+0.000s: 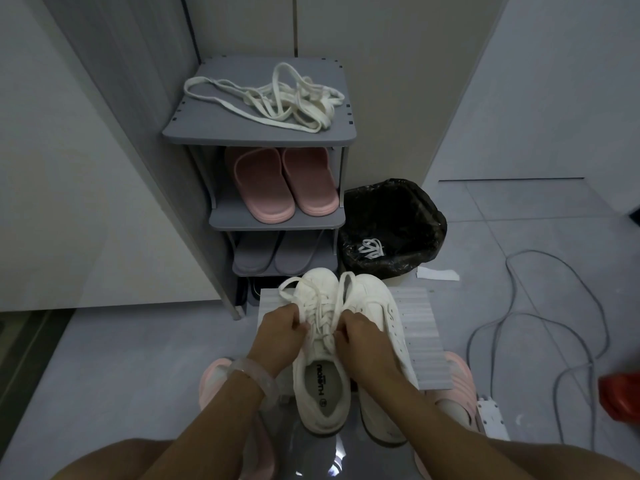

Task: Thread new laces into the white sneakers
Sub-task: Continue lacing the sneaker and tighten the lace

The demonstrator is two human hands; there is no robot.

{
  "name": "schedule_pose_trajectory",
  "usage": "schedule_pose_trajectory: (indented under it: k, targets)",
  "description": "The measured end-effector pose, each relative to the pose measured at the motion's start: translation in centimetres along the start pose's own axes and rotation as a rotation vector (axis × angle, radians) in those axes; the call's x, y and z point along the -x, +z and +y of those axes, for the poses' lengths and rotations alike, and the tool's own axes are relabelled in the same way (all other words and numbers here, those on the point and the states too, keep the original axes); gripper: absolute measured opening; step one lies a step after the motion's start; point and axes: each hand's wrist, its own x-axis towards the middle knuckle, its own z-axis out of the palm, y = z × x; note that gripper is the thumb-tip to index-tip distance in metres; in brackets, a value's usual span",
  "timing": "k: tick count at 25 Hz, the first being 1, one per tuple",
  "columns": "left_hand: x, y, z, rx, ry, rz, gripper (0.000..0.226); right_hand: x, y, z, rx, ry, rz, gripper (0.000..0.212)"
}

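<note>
Two white sneakers stand side by side on a corrugated white sheet (420, 337) in front of me. The left sneaker (320, 389) has a white lace (320, 318) threaded through its eyelets, with loose loops lying over both toes. My left hand (280, 336) pinches the lace on the left of the eyelets. My right hand (363, 344) pinches it on the right and covers part of the right sneaker (379, 299). A tangle of spare white laces (277, 98) lies on the top of the grey shoe rack (194, 128).
The rack holds pink slippers (282, 183) and grey slippers (273, 252) on lower shelves. A bin lined with a black bag (391, 225) holds a discarded lace. Grey cables (540, 306) and a white power strip (491, 415) lie on the floor at right.
</note>
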Motion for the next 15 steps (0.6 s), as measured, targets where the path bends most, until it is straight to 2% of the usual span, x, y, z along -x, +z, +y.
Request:
schedule_pose_trajectory:
  k: [2,7,10,12,15]
  targets:
    - [0.16,-0.08,0.15,-0.047,0.029,0.033,0.041,0.05,0.08,-0.06,-0.003,-0.004,0.009,0.013]
    - [0.01,0.0,0.26,-0.136,-0.007,0.002,0.04,0.14,-0.29,-0.22,-0.028,-0.039,-0.037,0.011]
    - [0.33,-0.02,0.39,-0.162,0.04,-0.014,0.039,0.14,0.04,-0.12,0.025,-0.071,0.034,0.01]
    - [0.04,0.15,0.17,-0.027,-0.013,-0.024,0.028,0.1,0.16,-0.06,-0.103,0.025,0.119,0.012]
    - [-0.38,-0.19,-0.23,0.185,-0.113,0.09,0.017,-0.12,-0.1,0.05,-0.457,0.211,0.256,0.015]
